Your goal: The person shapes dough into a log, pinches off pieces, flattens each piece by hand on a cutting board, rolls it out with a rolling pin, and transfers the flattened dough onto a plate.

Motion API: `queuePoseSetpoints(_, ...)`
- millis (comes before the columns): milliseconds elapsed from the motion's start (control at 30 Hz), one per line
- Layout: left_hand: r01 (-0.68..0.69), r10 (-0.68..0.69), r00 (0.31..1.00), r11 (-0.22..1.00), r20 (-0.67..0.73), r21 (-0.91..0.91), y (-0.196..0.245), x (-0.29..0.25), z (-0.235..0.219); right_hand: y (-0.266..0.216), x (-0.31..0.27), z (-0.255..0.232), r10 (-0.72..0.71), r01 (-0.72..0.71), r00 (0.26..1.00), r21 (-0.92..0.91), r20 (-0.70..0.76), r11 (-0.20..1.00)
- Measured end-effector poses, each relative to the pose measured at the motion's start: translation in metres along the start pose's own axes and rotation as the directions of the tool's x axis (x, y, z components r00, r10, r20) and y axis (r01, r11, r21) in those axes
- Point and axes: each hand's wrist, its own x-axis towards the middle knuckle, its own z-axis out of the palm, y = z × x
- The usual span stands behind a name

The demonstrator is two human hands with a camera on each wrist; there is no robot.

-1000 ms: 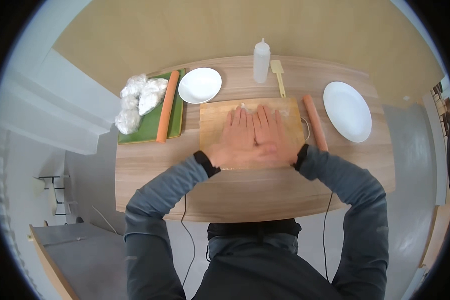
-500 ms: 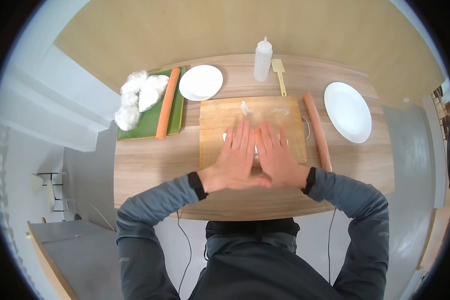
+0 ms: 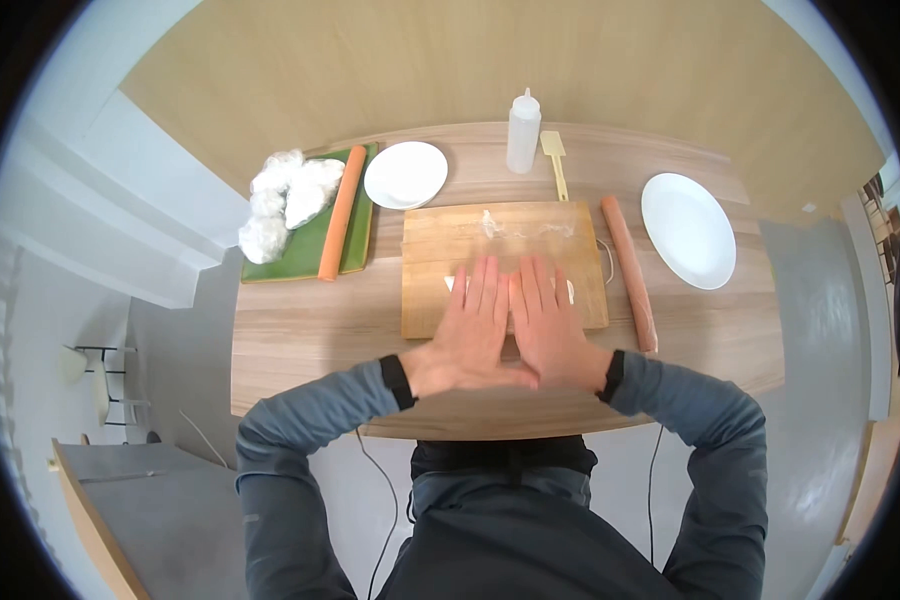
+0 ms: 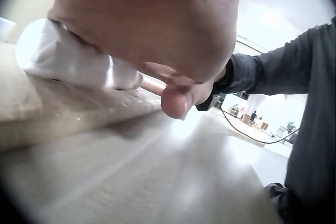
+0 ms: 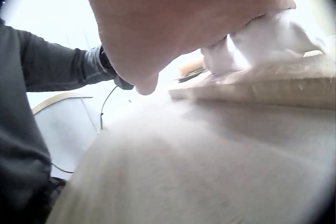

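Both hands lie flat, side by side, over a thick white roll of dough (image 4: 47, 50) on the wooden board (image 3: 425, 240). My left hand (image 3: 465, 335) has its fingers straight and pointing away, its thumb reaching toward the other hand. Beside it my right hand (image 3: 558, 335) presses with straight fingers too, the two hands meeting near the thumbs. In the head view only small white ends of the dough peek out on either side. From the right wrist the dough (image 5: 275, 40) shows beneath the palm, with the board's front edge (image 5: 252, 91) below.
A bare orange rolling pin (image 3: 624, 270) lies right of the board, near an oval white plate (image 3: 688, 230). Behind stand a squeeze bottle (image 3: 523, 135) and a cream spatula (image 3: 555, 160). At left are a white bowl (image 3: 406, 175) and a green tray (image 3: 355, 245) with wrapped white lumps (image 3: 310, 192) and another orange stick (image 3: 342, 215).
Both hands have slid together from the board's far part toward the body, uncovering white smears on the board. Over the last half second they shift only slightly.
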Motion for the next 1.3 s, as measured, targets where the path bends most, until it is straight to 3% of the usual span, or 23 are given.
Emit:
queuePoseSetpoints(33,-0.03,0.029,0.997,0.999,0.065,0.025,0.007,-0.009,-0.007,-0.006,-0.008,-0.01,-0.001,0.001,1.0,0.003,0.001,1.0)
queuePoseSetpoints(100,-0.063,0.065,0.996,0.998,0.068,-0.024,0.009,-0.022,-0.001,-0.013,-0.018,-0.027,-0.041,0.031,0.998,0.172,0.055,0.985)
queuePoseSetpoints(233,-0.087,0.089,0.993,0.996,0.073,-0.029,0.009,-0.022,0.005,-0.015,-0.02,-0.023,-0.06,0.044,0.994,0.173,0.086,0.984)
queuePoseSetpoints(300,-0.076,0.077,0.995,0.997,0.064,-0.024,-0.001,-0.009,0.005,-0.004,-0.007,-0.003,-0.047,0.049,0.997,-0.024,0.06,0.999)
queuePoseSetpoints(433,0.024,-0.026,0.992,1.0,0.127,0.017,-0.022,0.035,0.003,0.027,0.031,0.028,-0.031,0.029,0.999,-0.051,-0.034,0.998)
queuePoseSetpoints(500,0.154,-0.11,0.962,0.975,0.251,-0.16,-0.036,0.059,-0.005,0.04,0.052,0.034,0.023,-0.025,0.999,0.048,0.024,0.999)
queuePoseSetpoints(533,0.198,-0.151,0.951,0.968,0.271,-0.157,-0.042,0.07,-0.006,0.047,0.062,0.03,0.028,-0.029,0.999,0.047,0.019,0.998)
queuePoseSetpoints(600,0.214,-0.153,0.95,0.953,0.271,-0.212,-0.05,0.082,-0.012,0.058,0.077,0.016,0.045,-0.093,0.969,0.19,0.241,0.977)
queuePoseSetpoints(633,0.232,-0.16,0.951,0.934,0.266,-0.27,-0.052,0.085,-0.016,0.062,0.081,0.017,0.049,-0.095,0.971,0.186,0.234,0.978)
queuePoseSetpoints(733,0.241,-0.17,0.939,0.945,0.299,-0.219,-0.045,0.083,-0.023,0.062,0.078,0.047,0.088,-0.129,0.981,0.238,0.176,0.963)
queuePoseSetpoints(767,0.206,-0.162,0.959,0.962,0.232,-0.179,-0.046,0.075,0.004,0.054,0.065,0.063,0.074,-0.075,0.997,0.036,0.017,0.997)
queuePoseSetpoints(800,0.154,-0.122,0.969,0.978,0.214,-0.14,-0.037,0.059,0.003,0.044,0.05,0.071,0.024,-0.046,0.991,-0.171,-0.128,0.984)
queuePoseSetpoints(833,0.105,-0.083,0.976,0.989,0.2,-0.101,-0.028,0.04,0.0,0.032,0.033,0.054,0.023,-0.044,0.992,-0.171,-0.125,0.984)
queuePoseSetpoints(900,0.043,-0.023,0.982,0.994,0.19,-0.103,-0.012,0.006,-0.004,0.007,0.004,-0.009,-0.002,-0.007,0.996,0.102,0.085,0.995)
queuePoseSetpoints(1033,-0.103,0.122,0.982,0.986,0.147,-0.131,-0.002,-0.03,0.008,-0.009,-0.02,-0.028,-0.048,0.001,0.985,0.272,0.164,0.962)
queuePoseSetpoints(1133,-0.068,0.085,0.989,0.988,0.122,-0.14,-0.011,-0.016,0.012,-0.003,-0.014,-0.013,-0.038,0.007,0.995,0.323,0.089,0.946)
queuePoseSetpoints(1200,-0.04,0.053,0.994,0.989,0.094,-0.139,-0.022,0.009,0.01,0.014,0.011,-0.01,-0.01,-0.011,0.991,0.156,0.132,0.988)
queuePoseSetpoints(1300,0.149,-0.097,0.968,0.965,0.233,-0.216,-0.044,0.061,-0.005,0.042,0.057,0.021,0.109,-0.119,0.991,0.146,0.075,0.982)
